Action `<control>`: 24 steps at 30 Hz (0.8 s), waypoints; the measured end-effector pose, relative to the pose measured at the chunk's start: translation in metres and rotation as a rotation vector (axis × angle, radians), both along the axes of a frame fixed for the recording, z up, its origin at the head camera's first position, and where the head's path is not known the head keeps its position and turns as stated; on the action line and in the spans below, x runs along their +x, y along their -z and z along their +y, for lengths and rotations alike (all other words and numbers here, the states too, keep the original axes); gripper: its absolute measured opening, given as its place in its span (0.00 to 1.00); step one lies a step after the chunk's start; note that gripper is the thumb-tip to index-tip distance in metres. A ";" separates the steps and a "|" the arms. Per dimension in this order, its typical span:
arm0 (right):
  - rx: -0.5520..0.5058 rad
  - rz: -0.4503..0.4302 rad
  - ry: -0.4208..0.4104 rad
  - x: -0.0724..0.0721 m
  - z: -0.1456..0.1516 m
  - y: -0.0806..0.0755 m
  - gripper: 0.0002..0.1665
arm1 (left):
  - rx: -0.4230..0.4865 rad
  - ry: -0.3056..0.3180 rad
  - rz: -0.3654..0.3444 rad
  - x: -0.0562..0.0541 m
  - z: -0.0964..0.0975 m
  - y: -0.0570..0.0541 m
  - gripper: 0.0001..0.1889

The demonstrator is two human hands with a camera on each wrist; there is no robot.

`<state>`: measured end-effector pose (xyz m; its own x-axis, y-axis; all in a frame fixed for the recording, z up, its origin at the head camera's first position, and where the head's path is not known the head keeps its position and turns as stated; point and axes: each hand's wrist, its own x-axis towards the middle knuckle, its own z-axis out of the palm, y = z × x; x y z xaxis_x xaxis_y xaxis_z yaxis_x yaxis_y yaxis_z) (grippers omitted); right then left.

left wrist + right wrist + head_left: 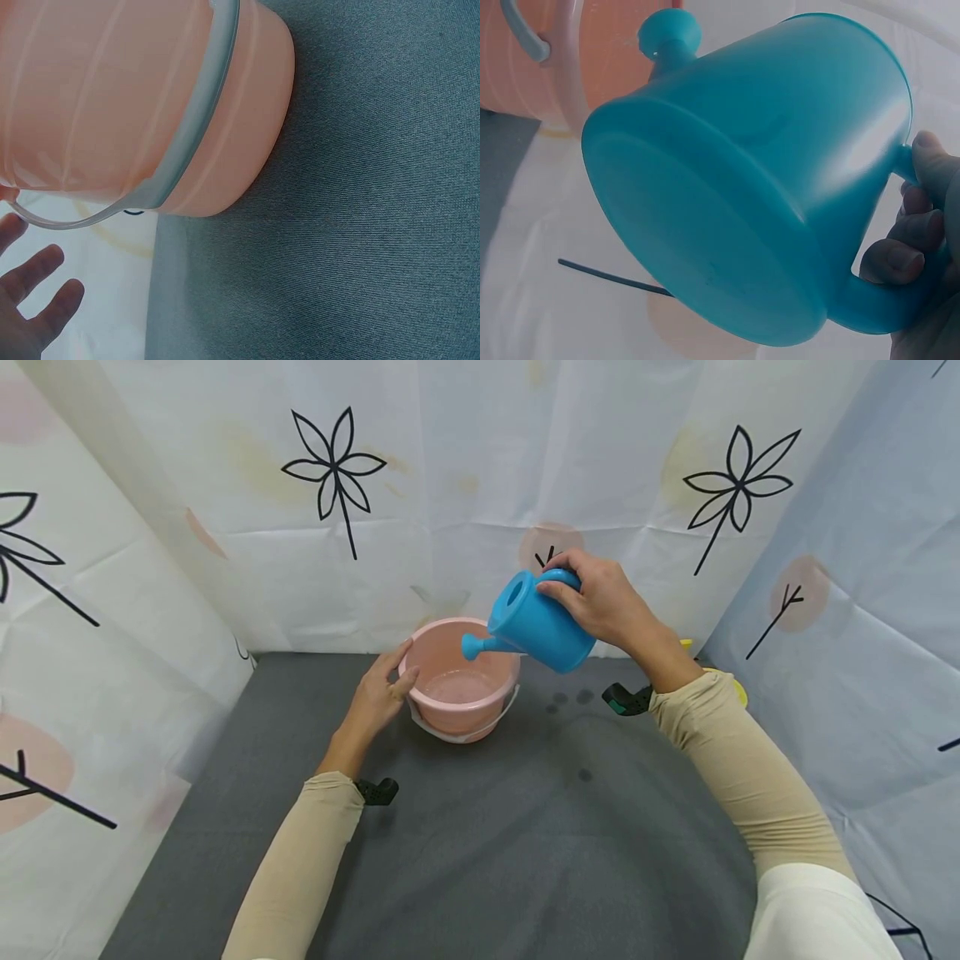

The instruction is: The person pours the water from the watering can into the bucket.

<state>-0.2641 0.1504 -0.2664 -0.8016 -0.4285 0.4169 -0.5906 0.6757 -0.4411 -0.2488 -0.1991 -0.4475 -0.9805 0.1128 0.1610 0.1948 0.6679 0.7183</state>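
My right hand grips the handle of a blue watering can, with fingers wrapped round the handle in the right wrist view. The can is held up and tilted, its round spout head pointing left over the bucket's opening. A pink bucket stands upright on the grey table, its white handle hanging down in front. A little clear liquid shows at its bottom. My left hand touches the bucket's left rim with thumb and forefinger. Its other fingers are loosely spread, off the bucket wall.
Grey cloth covers the table, with several dark wet spots right of the bucket. White printed curtains close in the back and sides. Something yellow is partly hidden behind my right forearm.
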 end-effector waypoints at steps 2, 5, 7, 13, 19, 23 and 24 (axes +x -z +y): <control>0.002 0.001 0.004 0.000 0.000 0.000 0.21 | -0.004 0.000 -0.001 0.000 0.000 0.000 0.34; -0.003 0.007 0.004 0.000 -0.001 -0.001 0.21 | -0.007 0.001 0.002 0.000 0.000 0.001 0.36; -0.009 0.017 0.002 -0.001 -0.001 0.000 0.21 | -0.008 0.003 0.006 0.000 0.000 0.001 0.36; -0.019 0.044 -0.010 0.000 -0.002 0.000 0.21 | -0.003 0.006 0.001 0.001 0.000 0.000 0.37; -0.021 0.058 -0.020 0.001 -0.003 -0.002 0.22 | -0.001 0.006 0.009 0.001 0.000 0.000 0.33; -0.025 0.057 -0.025 0.001 -0.004 -0.002 0.22 | 0.003 0.005 0.007 0.001 0.000 0.001 0.32; -0.026 0.056 -0.026 0.001 -0.004 -0.002 0.22 | 0.004 0.004 0.005 0.001 0.000 0.001 0.32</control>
<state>-0.2635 0.1464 -0.2648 -0.7653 -0.4374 0.4722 -0.6322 0.6486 -0.4238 -0.2479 -0.1990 -0.4482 -0.9792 0.1163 0.1664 0.2012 0.6642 0.7199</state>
